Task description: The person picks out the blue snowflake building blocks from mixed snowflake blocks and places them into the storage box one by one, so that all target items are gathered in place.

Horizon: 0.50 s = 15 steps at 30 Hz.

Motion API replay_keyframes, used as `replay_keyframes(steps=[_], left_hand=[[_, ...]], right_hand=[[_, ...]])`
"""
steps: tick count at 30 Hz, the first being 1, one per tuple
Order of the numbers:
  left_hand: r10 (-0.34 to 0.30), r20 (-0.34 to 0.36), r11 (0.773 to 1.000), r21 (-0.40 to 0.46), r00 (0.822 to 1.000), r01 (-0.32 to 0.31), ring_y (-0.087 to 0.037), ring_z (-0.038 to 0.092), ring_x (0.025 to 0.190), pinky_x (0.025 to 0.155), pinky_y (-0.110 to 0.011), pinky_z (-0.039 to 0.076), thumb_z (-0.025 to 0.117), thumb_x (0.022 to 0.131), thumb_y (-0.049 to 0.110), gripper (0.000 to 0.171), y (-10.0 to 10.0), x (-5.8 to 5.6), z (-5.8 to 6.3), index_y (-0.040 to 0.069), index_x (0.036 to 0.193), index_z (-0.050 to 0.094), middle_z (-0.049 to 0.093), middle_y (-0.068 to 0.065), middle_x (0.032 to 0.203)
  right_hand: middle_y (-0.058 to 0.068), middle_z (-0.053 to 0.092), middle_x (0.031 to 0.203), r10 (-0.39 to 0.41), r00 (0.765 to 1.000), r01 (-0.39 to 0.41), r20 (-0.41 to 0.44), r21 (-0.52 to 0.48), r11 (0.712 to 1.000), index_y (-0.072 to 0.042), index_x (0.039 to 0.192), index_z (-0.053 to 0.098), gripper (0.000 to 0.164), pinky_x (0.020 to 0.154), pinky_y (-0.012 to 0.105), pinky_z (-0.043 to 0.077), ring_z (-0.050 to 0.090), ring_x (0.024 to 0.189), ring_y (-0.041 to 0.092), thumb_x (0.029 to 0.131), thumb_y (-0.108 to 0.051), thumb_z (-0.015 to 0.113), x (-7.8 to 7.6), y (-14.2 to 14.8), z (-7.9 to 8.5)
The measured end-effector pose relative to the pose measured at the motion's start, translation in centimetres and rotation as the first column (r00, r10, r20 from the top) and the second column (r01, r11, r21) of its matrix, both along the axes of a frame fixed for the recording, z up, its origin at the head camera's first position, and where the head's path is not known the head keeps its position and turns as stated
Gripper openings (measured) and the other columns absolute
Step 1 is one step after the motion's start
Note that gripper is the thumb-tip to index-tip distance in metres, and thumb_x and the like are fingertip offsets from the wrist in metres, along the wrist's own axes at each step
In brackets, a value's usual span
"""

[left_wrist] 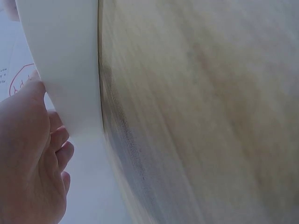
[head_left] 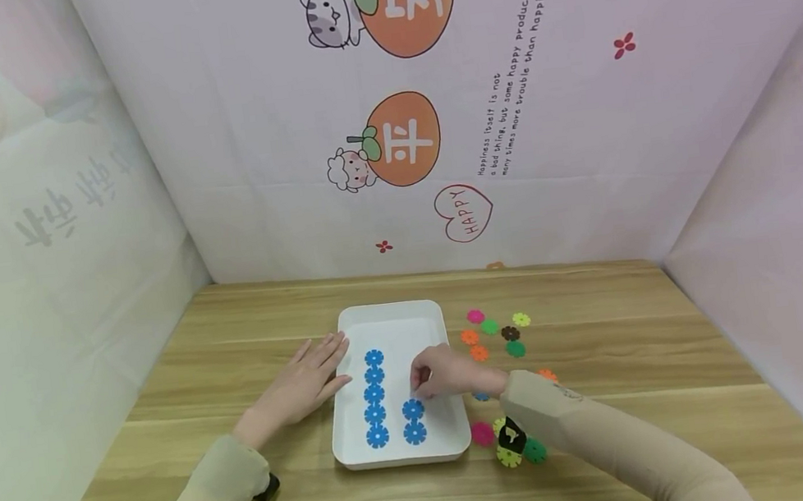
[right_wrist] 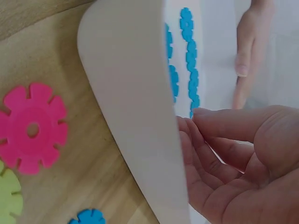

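Note:
A white rectangular tray [head_left: 404, 458] lies on the wooden table. Inside it, several blue notched discs [head_left: 374, 394] form a column on the left, their edges meeting. To their right are two more blue discs [head_left: 415, 432], one above the other. My left hand [head_left: 307, 383] rests at the tray's left rim, fingers extended and spread. My right hand [head_left: 447, 371] reaches over the right rim, thumb and index fingertips brought together just above the upper disc of the short column. I cannot tell whether a disc is between those fingertips.
Right of the tray lie loose notched discs: a pink disc [head_left: 483, 434], a brown disc [head_left: 511, 333], an orange disc [head_left: 479, 353], a green disc [head_left: 536, 451] and several others. A blue disc [right_wrist: 88, 217] lies outside the tray. Printed cloth walls [head_left: 274, 174] surround the table.

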<state>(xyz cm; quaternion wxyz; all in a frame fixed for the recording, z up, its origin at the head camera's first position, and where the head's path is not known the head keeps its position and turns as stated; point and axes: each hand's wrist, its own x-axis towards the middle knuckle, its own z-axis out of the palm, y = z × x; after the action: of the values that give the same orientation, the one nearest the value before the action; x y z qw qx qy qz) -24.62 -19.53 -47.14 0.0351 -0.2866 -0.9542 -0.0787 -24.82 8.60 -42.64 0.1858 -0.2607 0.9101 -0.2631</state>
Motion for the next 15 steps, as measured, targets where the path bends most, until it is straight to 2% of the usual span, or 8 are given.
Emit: replay_keyframes(steps=[3,9,15], left_hand=[[-0.002,-0.001,1.000,0.002,1.000,0.002,-0.031,0.027,0.152,0.124,-0.058,0.021,0.043,0.104,0.047,0.067,0.0,0.0,0.0,0.007,0.157,0.028,0.026,-0.011,0.165],[-0.004,-0.002,1.000,0.007,1.000,0.004,-0.032,0.027,0.152,0.124,-0.057,0.021,0.043,0.104,0.046,0.067,0.1,0.1,0.1,0.007,0.156,0.028,0.026,-0.012,0.164],[-0.009,-0.005,1.000,0.017,1.000,0.009,-0.031,0.028,0.152,0.124,-0.057,0.022,0.044,0.104,0.044,0.066,0.2,0.2,0.3,0.006,0.156,0.029,0.028,-0.013,0.164]], right_hand=[[0.004,0.070,0.083,-0.004,1.000,0.004,-0.007,-0.023,1.000,-0.004,0.083,0.069,0.006,0.064,0.020,0.054,0.061,0.072,0.010,0.087,-0.001,0.071,0.0,0.7,0.7],[0.003,0.067,0.086,-0.065,0.998,0.065,0.010,-0.051,0.997,-0.006,0.086,0.067,0.006,0.066,0.023,0.055,0.061,0.076,0.011,0.089,-0.003,0.070,0.3,3.1,2.2],[0.003,0.069,0.087,-0.071,0.995,0.066,-0.069,-0.071,0.995,-0.007,0.087,0.067,0.004,0.069,0.026,0.055,0.063,0.080,0.013,0.089,-0.008,0.069,0.8,7.0,2.6]])
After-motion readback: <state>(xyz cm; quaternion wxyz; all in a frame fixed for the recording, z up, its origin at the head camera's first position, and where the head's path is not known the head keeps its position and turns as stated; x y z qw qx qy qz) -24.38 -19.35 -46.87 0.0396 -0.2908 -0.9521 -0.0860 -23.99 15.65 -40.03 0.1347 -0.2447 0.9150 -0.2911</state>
